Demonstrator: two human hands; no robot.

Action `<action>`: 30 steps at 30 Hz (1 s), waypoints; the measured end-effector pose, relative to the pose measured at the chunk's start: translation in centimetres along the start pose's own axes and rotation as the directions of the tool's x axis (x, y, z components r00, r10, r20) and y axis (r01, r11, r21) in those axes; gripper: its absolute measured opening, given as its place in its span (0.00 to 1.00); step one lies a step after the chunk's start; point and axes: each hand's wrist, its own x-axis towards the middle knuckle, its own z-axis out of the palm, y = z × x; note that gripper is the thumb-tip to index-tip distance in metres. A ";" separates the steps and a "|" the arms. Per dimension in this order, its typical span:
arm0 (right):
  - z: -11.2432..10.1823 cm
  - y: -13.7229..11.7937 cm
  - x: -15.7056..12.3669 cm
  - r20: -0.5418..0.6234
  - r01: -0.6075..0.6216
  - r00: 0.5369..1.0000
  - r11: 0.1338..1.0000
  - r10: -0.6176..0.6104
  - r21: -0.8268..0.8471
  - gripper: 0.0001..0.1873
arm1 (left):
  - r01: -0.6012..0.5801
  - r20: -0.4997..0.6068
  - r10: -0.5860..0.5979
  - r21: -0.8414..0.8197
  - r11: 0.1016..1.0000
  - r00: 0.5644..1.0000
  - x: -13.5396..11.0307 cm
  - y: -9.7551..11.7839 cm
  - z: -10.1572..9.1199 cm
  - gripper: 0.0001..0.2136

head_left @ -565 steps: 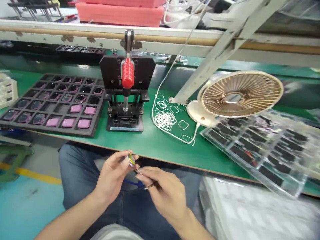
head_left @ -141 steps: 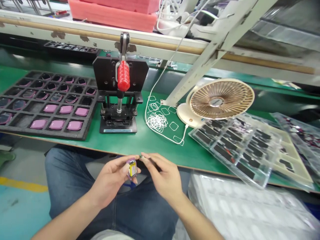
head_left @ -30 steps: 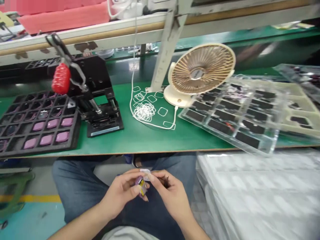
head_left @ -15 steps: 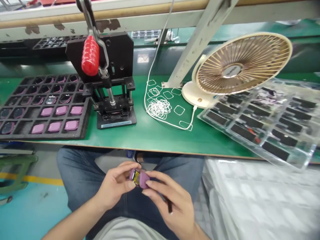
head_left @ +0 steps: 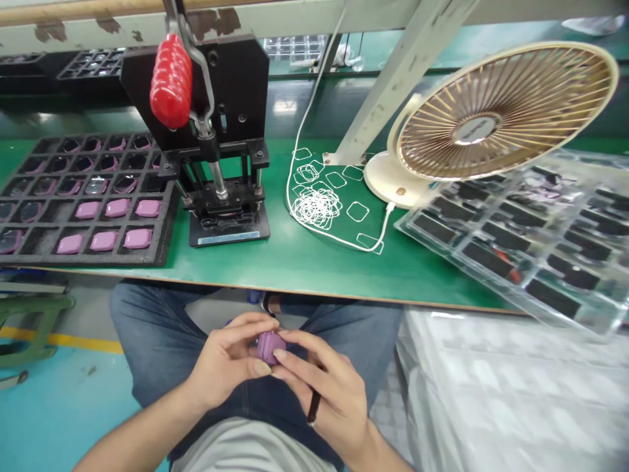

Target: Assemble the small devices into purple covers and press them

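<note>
Over my lap, a small purple watch case (head_left: pixel 270 347) sits between both hands. My left hand (head_left: pixel 221 364) pinches its left side between thumb and fingers. On its right side, my right hand (head_left: pixel 331 387) presses with thumb and fingertips. The two purple parts lie against each other; whether the seam is fully closed is hidden by my fingers. A short dark rod (head_left: pixel 313 406) is also tucked in my right hand, its kind unclear.
A black foam tray (head_left: pixel 170 229) with purple cases and dark-faced pieces lies left. Beside it stands a hand press (head_left: pixel 228 236) with a red handle (head_left: pixel 171 82). White ring gaskets (head_left: pixel 317 206), a fan (head_left: pixel 474 131) and clear plastic trays (head_left: pixel 442 236) are further right.
The purple parts, apart with a yellow-and-dark inside showing between them, have come together. My right hand has shifted slightly left, and the view has tilted down a little.
</note>
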 end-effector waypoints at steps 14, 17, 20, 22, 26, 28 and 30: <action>1.7 0.8 -1.1 0.098 0.137 0.988 0.962 -0.117 -0.238 0.24 | -0.088 -0.105 0.086 -0.014 0.996 0.991 0.1 -0.3 1.0 0.20; 2.0 0.8 -0.2 0.018 0.060 0.998 0.973 -0.057 -0.221 0.20 | -0.040 -0.250 0.029 -0.036 0.999 0.968 0.3 -0.3 1.4 0.16; 1.7 0.4 1.1 0.044 -0.102 0.993 0.981 0.110 -0.165 0.13 | -0.014 -0.306 -0.014 -0.088 0.996 0.952 0.4 -0.3 1.2 0.13; 1.3 0.3 1.6 0.178 -0.114 0.974 0.980 0.142 -0.160 0.11 | -0.024 -0.292 -0.002 -0.084 0.996 0.956 0.4 -0.4 0.8 0.12; 0.5 0.5 1.9 0.313 0.035 0.950 0.992 0.005 -0.122 0.09 | -0.019 -0.163 0.027 0.052 0.998 0.986 0.5 0.3 -0.2 0.11; 0.3 0.8 1.8 0.318 0.083 0.947 0.992 -0.051 -0.090 0.06 | -0.032 -0.043 0.043 0.224 0.974 0.998 0.9 1.2 -0.7 0.11; 0.4 1.0 1.6 0.329 0.103 0.942 0.992 -0.072 -0.078 0.04 | -0.077 0.053 0.062 0.384 0.920 0.997 1.2 2.2 -1.1 0.09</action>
